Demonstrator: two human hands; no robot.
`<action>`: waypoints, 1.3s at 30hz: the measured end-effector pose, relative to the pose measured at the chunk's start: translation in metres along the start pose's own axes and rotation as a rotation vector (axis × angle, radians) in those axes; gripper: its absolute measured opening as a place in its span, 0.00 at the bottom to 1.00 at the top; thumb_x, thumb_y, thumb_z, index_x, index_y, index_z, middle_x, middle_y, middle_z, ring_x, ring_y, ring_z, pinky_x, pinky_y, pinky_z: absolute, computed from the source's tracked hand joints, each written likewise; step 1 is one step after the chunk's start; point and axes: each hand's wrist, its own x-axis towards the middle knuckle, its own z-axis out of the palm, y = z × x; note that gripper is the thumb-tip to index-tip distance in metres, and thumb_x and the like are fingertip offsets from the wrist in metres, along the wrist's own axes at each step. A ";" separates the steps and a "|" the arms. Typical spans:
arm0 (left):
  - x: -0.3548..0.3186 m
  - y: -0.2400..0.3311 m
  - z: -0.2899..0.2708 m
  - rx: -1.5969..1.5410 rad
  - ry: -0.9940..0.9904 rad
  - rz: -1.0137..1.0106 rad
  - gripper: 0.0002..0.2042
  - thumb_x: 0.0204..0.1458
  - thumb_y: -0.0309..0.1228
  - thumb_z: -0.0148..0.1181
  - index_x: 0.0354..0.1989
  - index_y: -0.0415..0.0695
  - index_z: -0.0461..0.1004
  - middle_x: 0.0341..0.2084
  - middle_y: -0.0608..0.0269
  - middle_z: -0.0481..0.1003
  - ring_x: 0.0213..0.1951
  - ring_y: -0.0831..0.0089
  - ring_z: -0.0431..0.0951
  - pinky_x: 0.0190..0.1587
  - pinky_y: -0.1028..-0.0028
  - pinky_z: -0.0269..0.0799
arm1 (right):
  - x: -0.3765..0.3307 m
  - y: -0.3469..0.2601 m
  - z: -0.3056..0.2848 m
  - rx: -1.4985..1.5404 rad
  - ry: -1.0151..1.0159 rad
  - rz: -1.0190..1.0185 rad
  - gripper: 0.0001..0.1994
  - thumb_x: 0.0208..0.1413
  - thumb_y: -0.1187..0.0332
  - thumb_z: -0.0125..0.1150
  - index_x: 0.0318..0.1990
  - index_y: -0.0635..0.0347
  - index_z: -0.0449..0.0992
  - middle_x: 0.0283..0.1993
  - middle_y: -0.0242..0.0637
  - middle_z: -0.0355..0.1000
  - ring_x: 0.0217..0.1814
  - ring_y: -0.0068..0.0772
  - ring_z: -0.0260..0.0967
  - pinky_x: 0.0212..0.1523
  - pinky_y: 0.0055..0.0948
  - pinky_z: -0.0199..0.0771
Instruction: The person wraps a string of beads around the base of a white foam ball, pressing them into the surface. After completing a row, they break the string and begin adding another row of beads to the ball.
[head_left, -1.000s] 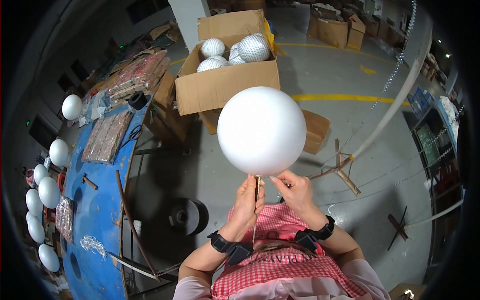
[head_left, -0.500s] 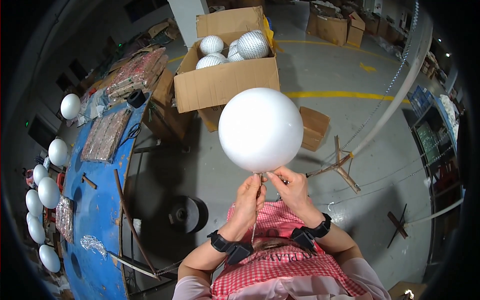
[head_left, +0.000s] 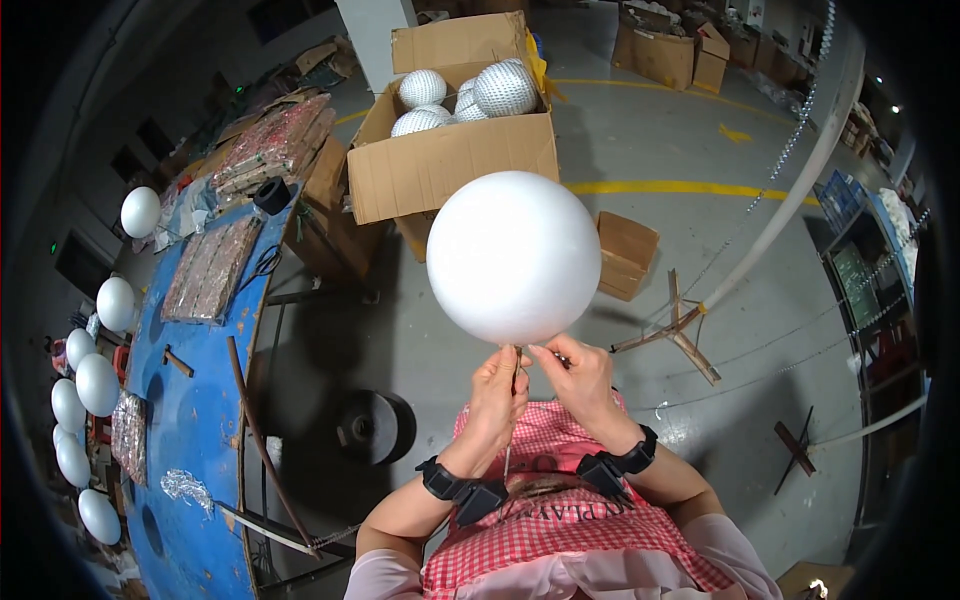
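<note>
A large smooth white ball [head_left: 513,257] is held up in front of me on a thin rod [head_left: 507,464] that runs down toward my apron. Just under the ball, my left hand [head_left: 493,398] is closed around the rod's upper part, thumb toward the top. My right hand [head_left: 584,382] pinches with thumb and forefinger close beside it, at the ball's underside. Whatever lies between the right fingertips is too small to make out. Both wrists carry black straps.
Beaded balls fill a cardboard box [head_left: 455,172] ahead. To the left, a blue table [head_left: 205,375] bears wrapped packs and a hammer [head_left: 178,361], with white balls beyond it. A black reel [head_left: 372,428] lies on the floor. Beaded strands run from a pole stand [head_left: 690,325] at right.
The ball has shifted slightly left and appears a little larger, its surface looking turned. Both hands keep almost the same place and grip. The beaded strands at right have swung a little.
</note>
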 end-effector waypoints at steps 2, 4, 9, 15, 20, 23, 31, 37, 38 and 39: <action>-0.001 0.001 0.001 0.024 -0.011 0.016 0.16 0.61 0.45 0.43 0.32 0.45 0.67 0.11 0.74 0.60 0.09 0.85 0.51 0.09 0.84 0.43 | 0.000 0.006 0.004 -0.005 0.016 0.001 0.08 0.49 0.64 0.62 0.23 0.57 0.76 0.17 0.38 0.69 0.14 0.35 0.65 0.16 0.30 0.60; -0.002 0.001 0.003 0.049 -0.023 0.033 0.16 0.61 0.45 0.43 0.33 0.45 0.68 0.11 0.74 0.60 0.09 0.85 0.51 0.10 0.83 0.43 | 0.000 0.011 0.008 0.023 0.024 0.019 0.11 0.48 0.63 0.63 0.21 0.58 0.76 0.16 0.38 0.68 0.14 0.35 0.65 0.16 0.30 0.60; -0.002 0.002 0.004 0.126 -0.054 0.087 0.17 0.61 0.46 0.43 0.33 0.45 0.68 0.10 0.74 0.60 0.09 0.85 0.51 0.11 0.83 0.43 | 0.003 0.008 0.009 0.000 0.008 0.073 0.13 0.48 0.61 0.64 0.19 0.59 0.74 0.15 0.39 0.68 0.15 0.38 0.66 0.16 0.31 0.60; 0.006 0.003 -0.010 0.074 0.028 0.058 0.17 0.60 0.46 0.44 0.32 0.45 0.68 0.11 0.74 0.60 0.09 0.85 0.51 0.11 0.83 0.43 | -0.001 0.010 -0.007 -0.066 -0.102 -0.001 0.10 0.49 0.65 0.62 0.24 0.63 0.74 0.16 0.42 0.67 0.15 0.36 0.63 0.17 0.31 0.60; 0.004 0.000 -0.008 0.111 0.017 0.065 0.17 0.60 0.46 0.44 0.33 0.44 0.69 0.11 0.73 0.61 0.10 0.85 0.52 0.11 0.83 0.44 | 0.001 0.005 -0.015 -0.012 -0.126 0.093 0.10 0.51 0.62 0.60 0.28 0.61 0.73 0.16 0.44 0.67 0.17 0.45 0.68 0.19 0.37 0.63; 0.004 -0.002 -0.007 0.119 0.000 0.074 0.17 0.60 0.46 0.44 0.34 0.43 0.70 0.12 0.73 0.62 0.10 0.85 0.53 0.12 0.83 0.44 | 0.001 0.009 -0.013 -0.021 -0.108 0.100 0.10 0.51 0.62 0.60 0.28 0.60 0.73 0.14 0.43 0.66 0.17 0.45 0.67 0.19 0.37 0.63; 0.006 -0.002 -0.007 0.165 0.007 0.069 0.16 0.59 0.44 0.47 0.32 0.43 0.69 0.10 0.73 0.60 0.09 0.85 0.52 0.11 0.82 0.43 | 0.002 0.010 -0.006 -0.029 -0.114 0.128 0.10 0.52 0.62 0.60 0.28 0.59 0.74 0.13 0.41 0.65 0.15 0.41 0.66 0.18 0.34 0.62; 0.008 -0.003 -0.008 0.103 0.006 0.070 0.15 0.59 0.44 0.49 0.30 0.44 0.69 0.08 0.73 0.59 0.08 0.85 0.51 0.10 0.82 0.43 | 0.000 0.011 -0.005 0.071 -0.146 0.146 0.09 0.51 0.63 0.60 0.27 0.60 0.75 0.13 0.39 0.64 0.13 0.31 0.62 0.16 0.30 0.60; 0.008 -0.004 -0.008 0.101 0.008 0.069 0.15 0.59 0.44 0.48 0.30 0.44 0.69 0.08 0.73 0.59 0.08 0.84 0.51 0.10 0.82 0.42 | -0.001 0.010 -0.006 0.071 -0.146 0.147 0.09 0.51 0.63 0.60 0.27 0.60 0.75 0.13 0.39 0.64 0.13 0.31 0.62 0.16 0.30 0.60; 0.008 -0.004 -0.009 0.099 0.011 0.068 0.16 0.59 0.45 0.48 0.29 0.45 0.69 0.08 0.73 0.59 0.08 0.84 0.51 0.10 0.82 0.42 | -0.001 0.008 -0.007 0.104 -0.155 0.135 0.09 0.51 0.63 0.60 0.28 0.60 0.75 0.13 0.38 0.65 0.13 0.28 0.62 0.16 0.29 0.59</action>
